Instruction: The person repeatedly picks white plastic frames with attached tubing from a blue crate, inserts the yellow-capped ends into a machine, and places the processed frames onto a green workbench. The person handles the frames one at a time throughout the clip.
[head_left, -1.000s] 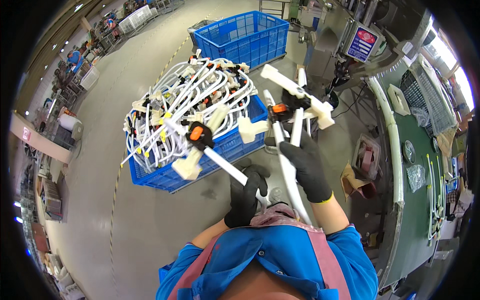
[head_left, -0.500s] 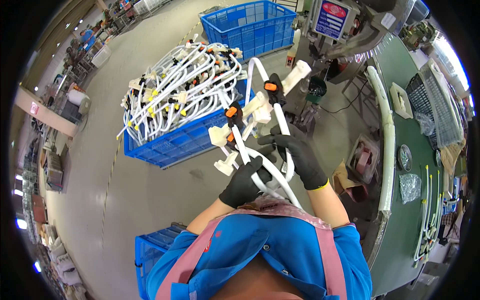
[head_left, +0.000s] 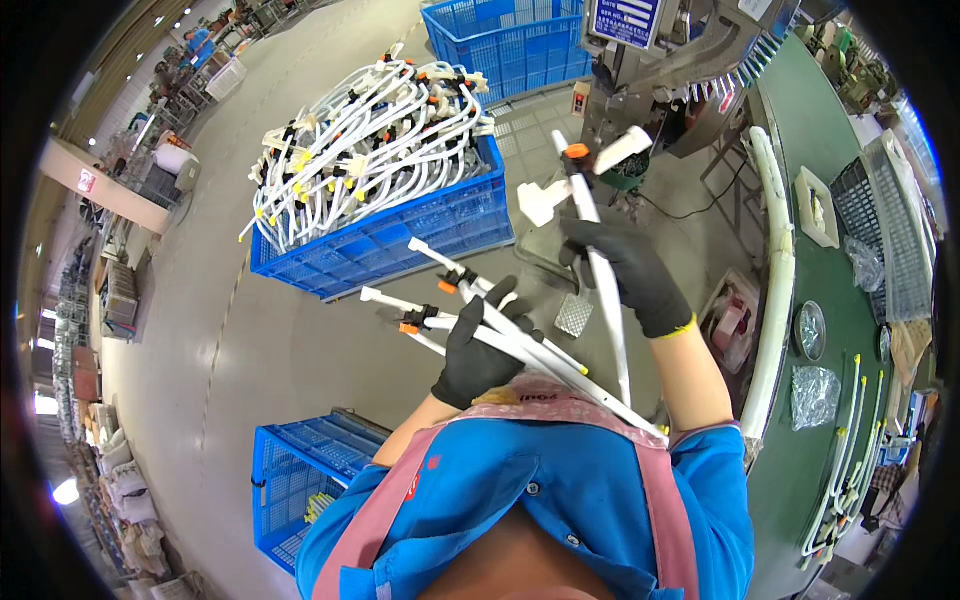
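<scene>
My left hand (head_left: 480, 350), in a black glove, is closed around a pair of white tubes (head_left: 570, 372) in front of my chest. Black fittings with orange tabs (head_left: 409, 328) sit near their left ends, and yellow tips show at lower right. In my right hand (head_left: 632, 275), also gloved in black, is another white tube (head_left: 608, 300), held nearly upright. Its upper part carries a black fitting with an orange tab (head_left: 577, 151) and cream plastic pieces (head_left: 540, 203). The lower ends of the tubes pass close to my apron (head_left: 480, 412).
Ahead to the left, a blue crate (head_left: 390, 245) is heaped with white bent tubes (head_left: 375, 150). Another blue crate (head_left: 505, 50) stands behind it, and one (head_left: 275, 480) at lower left. A machine (head_left: 690, 60) and a green bench (head_left: 790, 470) with more tubes lie to the right.
My hands have moved apart; the tubes now point separate ways. The left hand's tubes have swung toward the left. My right hand has risen with its tube, and the view has shifted slightly.
</scene>
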